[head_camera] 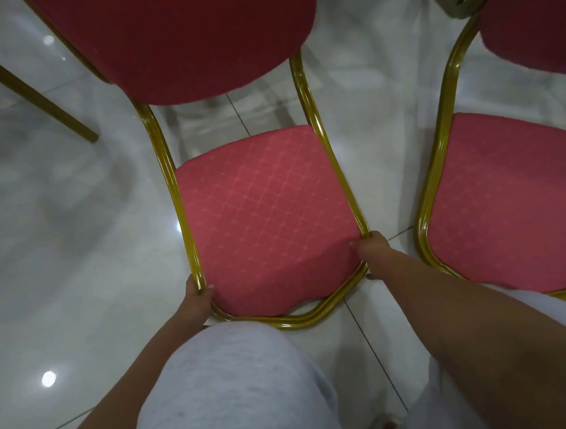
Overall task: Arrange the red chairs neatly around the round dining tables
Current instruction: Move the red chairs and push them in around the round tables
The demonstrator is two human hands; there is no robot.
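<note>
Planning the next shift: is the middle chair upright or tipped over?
Upright: the middle chair sits seat-up, its backrest rising above; legs hidden.

Setting: banquet hall or restaurant dining room, indoors. Evidence: one red padded chair (262, 208) with diamond-pattern fabric and a gold metal tube frame; second chair (508, 204) of the same make just beside it at right; slanted gold leg (36, 95) at left; glossy white tiled floor (66, 256) with grey veining, showing a bright light spot (49, 378).

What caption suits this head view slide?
Left hand and right hand grip a red chair by its frame, another chair alongside.
</note>
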